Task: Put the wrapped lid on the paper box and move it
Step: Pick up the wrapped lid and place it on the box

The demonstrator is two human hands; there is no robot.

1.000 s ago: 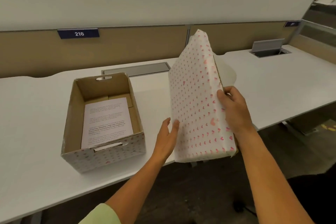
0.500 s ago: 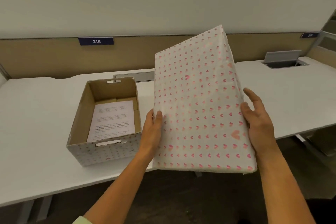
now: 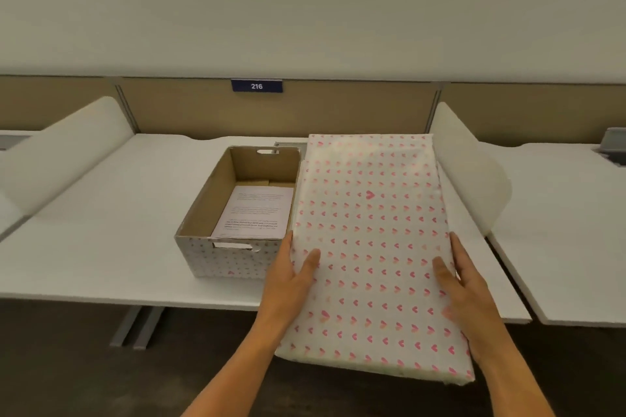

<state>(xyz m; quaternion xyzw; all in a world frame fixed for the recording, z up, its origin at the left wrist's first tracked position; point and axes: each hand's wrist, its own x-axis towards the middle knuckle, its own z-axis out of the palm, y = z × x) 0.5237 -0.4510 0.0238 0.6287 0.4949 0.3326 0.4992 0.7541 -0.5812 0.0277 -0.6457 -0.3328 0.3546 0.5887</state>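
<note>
Both hands clamp the wrapped lid [image 3: 372, 247] by its long side edges near the end closest to the body: the left hand [image 3: 291, 278] has its thumb laid over the patterned top and its fingers tucked under the left edge, and the right hand [image 3: 464, 284] mirrors it on the right edge. Held this way, the lid hangs in the air, heart-printed top face up, just to the right of the open paper box [image 3: 237, 213], with its left edge overlapping the box's right wall in this view. Its long axis runs away from the body toward the partition [image 3: 338, 108], about parallel to the long axis of the box, and the near end overhangs the front edge of the white desk [image 3: 101, 230]. A printed sheet [image 3: 254, 211] lies flat inside the box. The likely trouble from here is alignment: carried leftward and lowered while slightly skewed, one lid rim could land inside the box wall instead of around it, buckling the cardboard or tearing the wrapping paper. Because the grip sits at the near end only, the far end could also droop and catch the back wall with its handle slot [image 3: 267, 151].
</note>
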